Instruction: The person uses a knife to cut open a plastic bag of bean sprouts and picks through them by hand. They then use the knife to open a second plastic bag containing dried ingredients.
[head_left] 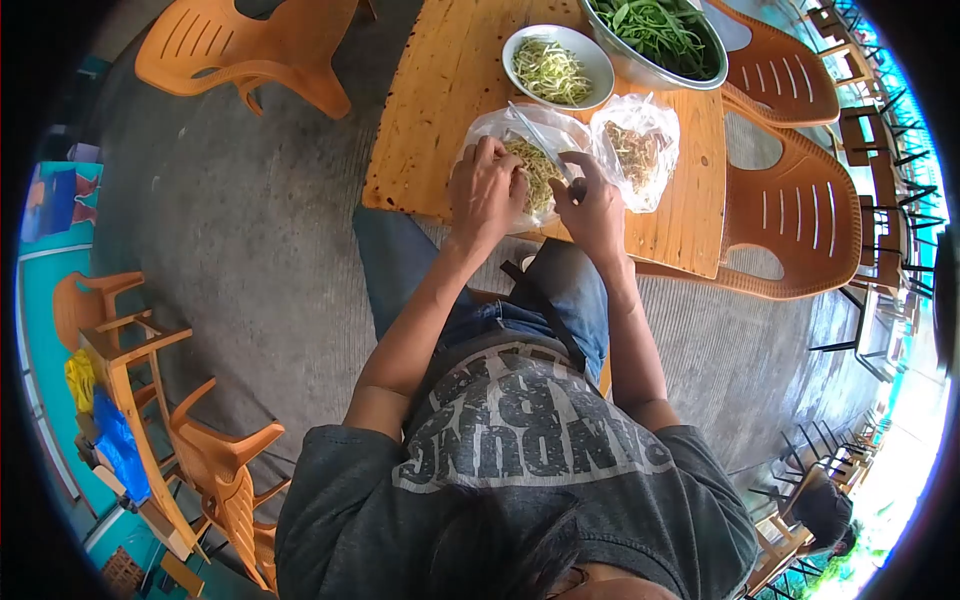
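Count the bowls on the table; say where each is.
2: a white bowl of sprouts beyond the plastic bags, and a metal bowl of leafy greens to its right, cut by the top edge. Others may lie beyond that.

On the brown rectangular wooden table [420, 100], a translucent plastic bag [488, 122] of stringy beige sprouts [535, 172] is lying at the near edge, a crumpled clear plastic bag [665, 125] just right of it. Behind them, a white round bowl [601, 72] is standing left of a round silver metal bowl [652, 74]. Brown slotted plastic chairs [758, 200] are flanking the table's right side.
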